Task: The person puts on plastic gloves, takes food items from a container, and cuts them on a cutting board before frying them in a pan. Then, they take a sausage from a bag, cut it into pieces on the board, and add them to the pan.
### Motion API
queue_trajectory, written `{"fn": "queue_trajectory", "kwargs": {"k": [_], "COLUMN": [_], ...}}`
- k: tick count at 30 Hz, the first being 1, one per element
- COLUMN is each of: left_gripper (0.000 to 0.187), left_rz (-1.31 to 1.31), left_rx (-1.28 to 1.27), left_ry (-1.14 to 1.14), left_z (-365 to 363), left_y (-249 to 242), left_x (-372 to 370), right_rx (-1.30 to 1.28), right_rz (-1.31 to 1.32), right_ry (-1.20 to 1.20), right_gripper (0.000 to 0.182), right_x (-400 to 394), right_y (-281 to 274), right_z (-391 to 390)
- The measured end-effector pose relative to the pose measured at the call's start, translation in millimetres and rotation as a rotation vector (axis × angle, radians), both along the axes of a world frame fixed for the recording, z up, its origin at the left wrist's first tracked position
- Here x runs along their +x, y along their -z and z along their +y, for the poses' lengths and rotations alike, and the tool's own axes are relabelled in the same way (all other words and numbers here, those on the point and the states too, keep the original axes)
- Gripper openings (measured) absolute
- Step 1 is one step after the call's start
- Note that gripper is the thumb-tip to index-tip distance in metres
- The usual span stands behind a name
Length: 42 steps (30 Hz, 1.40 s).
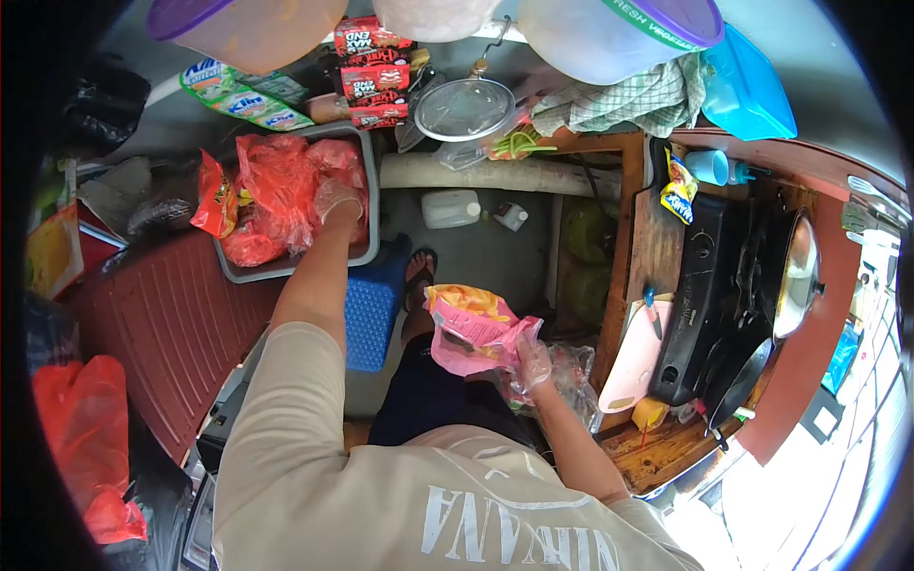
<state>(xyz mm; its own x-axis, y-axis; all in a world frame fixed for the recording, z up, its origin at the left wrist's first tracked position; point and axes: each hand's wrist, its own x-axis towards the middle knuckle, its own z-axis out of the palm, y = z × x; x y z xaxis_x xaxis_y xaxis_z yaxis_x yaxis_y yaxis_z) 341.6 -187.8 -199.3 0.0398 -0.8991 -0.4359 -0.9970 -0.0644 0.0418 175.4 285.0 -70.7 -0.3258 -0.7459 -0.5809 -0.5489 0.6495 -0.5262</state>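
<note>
My left hand [340, 204], which seems to be in a clear plastic glove, reaches into a grey bin [372, 181] on the left. It touches the red plastic bags [276, 181] there, and its fingers are hidden among them. In front of my lap, my right hand [535, 365], also under thin clear plastic, is closed on the edge of a pink food bag [466, 344]. Yellow-orange pictures of food are printed on the bag's upper part. Crumpled clear plastic [571, 376] lies beside my right hand.
A blue stool [373, 309] stands below the bin. To the right, a wooden counter holds a black gas stove [700, 285], a pink cutting board [638, 357] and a pan [738, 381]. A strainer [465, 109] and snack packets [376, 86] hang ahead. White bottles [450, 209] sit on the floor.
</note>
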Motion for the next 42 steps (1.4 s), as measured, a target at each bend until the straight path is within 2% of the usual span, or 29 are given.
{"fn": "queue_trajectory", "kwargs": {"k": [1, 2, 3, 4, 5, 7, 8, 9, 11, 14, 16, 17, 18, 19, 20, 22, 26, 28, 29, 31, 35, 38, 41, 42], "left_gripper": [0.047, 0.047, 0.049, 0.050, 0.050, 0.049, 0.049, 0.045, 0.042, 0.032, 0.027, 0.027, 0.027, 0.027, 0.027, 0.026, 0.025, 0.024, 0.024, 0.023, 0.025, 0.026, 0.026, 0.025], "left_rz": [0.095, 0.097, 0.065, 0.032, 0.030, -0.016, -0.022, -0.015, -0.015, -0.023, -0.095, -0.100, -0.061, -0.020, -0.020, 0.165, 0.091, 0.133, 0.136, 0.039, -0.129, -0.185, -0.176, -0.258], "left_rx": [-0.010, -0.009, -0.019, -0.030, -0.032, 0.130, 0.127, 0.103, 0.078, 0.126, 0.101, 0.097, 0.038, -0.021, -0.024, -0.086, -0.085, -0.256, -0.253, -0.169, 0.013, 0.117, 0.225, 0.288], "left_ry": [-0.229, -0.228, -0.207, -0.186, -0.186, -0.030, -0.030, 0.012, 0.059, 0.174, 0.435, 0.431, 0.420, 0.409, 0.405, 0.203, 0.311, 0.503, 0.499, 0.631, 0.555, 0.619, 0.487, 0.401], "left_z": [0, -3, -6, -6, -6, -8, -8, -9, -7, 1, 5, 4, 5, 4, 4, 8, 9, 17, 16, 9, -3, -16, -23, -25], "left_y": [-1, 16, 36, 50, 34, 4, 14, 28, 35, 26, 13, 25, 36, 45, 35, 18, -4, -10, -4, 2, -1, -5, -24, -40], "left_x": [-6, -5, -2, 1, -1, -3, 2, 7, 18, 33, 45, 52, 59, 65, 65, 66, 64, 67, 67, 66, 45, 32, 10, -2], "right_rx": [0.057, 0.112, -0.018, -0.083, -0.150, -0.145, -0.144, -0.209, -0.272, -0.303, -0.292, -0.298, -0.270, -0.247, -0.227, -0.085, -0.084, -0.134, -0.149, -0.232, -0.283, -0.211, -0.135, -0.209], "right_rz": [-0.132, -0.248, -0.018, 0.089, 0.209, -0.104, -0.208, 0.025, 0.253, 0.278, 0.315, 0.311, -0.068, -0.271, -0.453, -0.669, -0.505, -0.351, -0.297, 0.180, 0.219, 0.167, 0.210, 0.236], "right_ry": [0.125, 0.260, 0.046, -0.066, -0.169, 0.095, 0.186, 0.012, -0.156, -0.156, -0.094, -0.096, 0.274, 0.443, 0.631, 0.957, 0.767, 0.538, 0.462, -0.085, -0.150, -0.123, -0.216, -0.212], "right_gripper": [0.082, 0.081, 0.079, 0.078, 0.078, 0.077, 0.076, 0.076, 0.075, 0.066, 0.038, 0.038, 0.028, 0.025, 0.023, 0.031, 0.021, 0.027, 0.032, 0.057, 0.066, 0.067, 0.070, 0.072], "right_x": [1, 2, 5, 5, 6, 6, 6, 6, 9, 6, 7, 6, 4, 3, 3, 0, -8, -11, -13, -19, -22, -21, -19, -17], "right_y": [-3, -3, -5, -3, 1, 15, 23, 32, 27, 19, 17, 34, 52, 52, 40, 9, 16, 11, 9, 9, 19, 25, 24, 25], "right_z": [-2, -1, 0, 2, 6, 13, 18, 22, 14, 1, -7, 2, 8, 4, -12, -37, -40, -41, -41, -38, -31, -30, -31, -30]}}
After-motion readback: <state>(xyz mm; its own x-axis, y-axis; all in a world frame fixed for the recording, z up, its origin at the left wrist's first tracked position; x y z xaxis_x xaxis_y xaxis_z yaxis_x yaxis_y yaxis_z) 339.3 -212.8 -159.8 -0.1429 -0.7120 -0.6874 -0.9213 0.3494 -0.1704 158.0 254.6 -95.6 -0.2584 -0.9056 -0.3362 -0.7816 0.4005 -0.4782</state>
